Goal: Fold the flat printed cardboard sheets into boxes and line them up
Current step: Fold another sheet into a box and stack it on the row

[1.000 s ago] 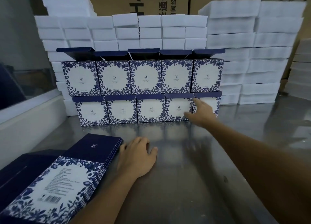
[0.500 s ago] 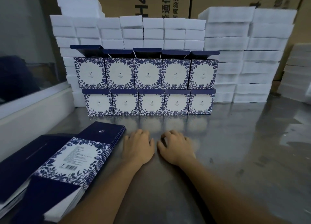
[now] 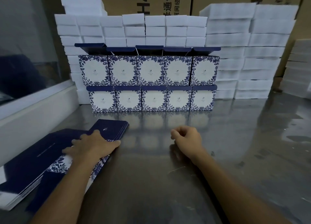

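Note:
Several folded blue-and-white floral boxes (image 3: 149, 84) stand in two stacked rows at the back of the steel table (image 3: 235, 148); the upper row's dark lids stick up open. A stack of flat printed sheets (image 3: 111, 128) lies at the near left, dark blue with floral print. My left hand (image 3: 91, 145) rests palm down on top of that stack, fingers spread, thumb along its right edge. My right hand (image 3: 186, 138) hovers low over the bare table to the right, fingers loosely curled, holding nothing.
White foam blocks (image 3: 235, 55) are piled high behind and right of the boxes. Brown cartons (image 3: 168, 0) stand behind them. A white ledge with a glass pane (image 3: 33, 102) borders the table on the left.
My left hand slid left from the bare table onto the flat sheet stack. My right hand came back from the box row, then moved right and curled its fingers.

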A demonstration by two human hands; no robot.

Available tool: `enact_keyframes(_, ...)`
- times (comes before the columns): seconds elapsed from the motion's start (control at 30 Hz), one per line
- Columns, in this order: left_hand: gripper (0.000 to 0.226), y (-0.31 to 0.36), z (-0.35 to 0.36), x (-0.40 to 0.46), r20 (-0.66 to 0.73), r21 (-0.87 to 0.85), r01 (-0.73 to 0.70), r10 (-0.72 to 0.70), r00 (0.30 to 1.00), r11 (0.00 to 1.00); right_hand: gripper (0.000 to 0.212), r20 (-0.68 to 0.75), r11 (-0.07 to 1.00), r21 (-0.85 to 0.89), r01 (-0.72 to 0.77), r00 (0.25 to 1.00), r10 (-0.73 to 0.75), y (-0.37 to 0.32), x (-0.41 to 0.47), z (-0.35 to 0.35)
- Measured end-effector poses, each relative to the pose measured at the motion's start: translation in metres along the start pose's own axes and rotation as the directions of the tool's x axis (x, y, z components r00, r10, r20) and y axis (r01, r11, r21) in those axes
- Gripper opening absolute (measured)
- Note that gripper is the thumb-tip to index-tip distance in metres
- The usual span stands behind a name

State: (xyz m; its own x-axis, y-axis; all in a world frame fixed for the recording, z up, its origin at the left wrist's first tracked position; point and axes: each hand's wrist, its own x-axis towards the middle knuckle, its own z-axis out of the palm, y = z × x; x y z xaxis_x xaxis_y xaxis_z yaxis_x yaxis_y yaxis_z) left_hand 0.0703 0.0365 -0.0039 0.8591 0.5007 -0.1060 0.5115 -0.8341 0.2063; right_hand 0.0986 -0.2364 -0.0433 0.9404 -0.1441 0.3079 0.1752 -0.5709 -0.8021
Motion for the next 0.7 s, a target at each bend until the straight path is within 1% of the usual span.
enact_keyframes(0.07, 0.094, -0.003, -0.003, 0.005, -0.018, -0.073, -0.014, 0.012, 1.000, 0.997, 0.025, 0.016, 1.000, 0.004, 0.013, 1.000, -0.013, 0.001, 0.000, 0.001)
enact_keyframes(0.13, 0.084, -0.003, -0.005, 0.006, -0.048, -0.083, -0.026, 0.022, 0.999, 0.996, 0.025, 0.024, 1.000, 0.003, 0.029, 0.999, -0.029, 0.001, 0.000, 0.002)
enact_keyframes(0.2, 0.080, -0.002, -0.007, 0.005, -0.049, -0.074, -0.031, 0.028, 0.998, 0.997, 0.026, 0.020, 0.999, -0.002, 0.039, 0.999, -0.039, 0.002, 0.000, 0.002)
enact_keyframes(0.5, 0.074, 0.002, -0.009, -0.002, -0.089, -0.096, -0.031, 0.022, 0.996, 0.995, 0.022, 0.017, 0.997, -0.013, 0.075, 0.997, -0.075, 0.002, -0.002, 0.004)
enact_keyframes(0.7, 0.083, -0.002, -0.012, 0.003, -0.077, -0.151, -0.032, 0.021, 0.997, 0.988, 0.023, 0.020, 0.997, -0.015, 0.077, 0.997, -0.077, 0.002, -0.002, 0.003)
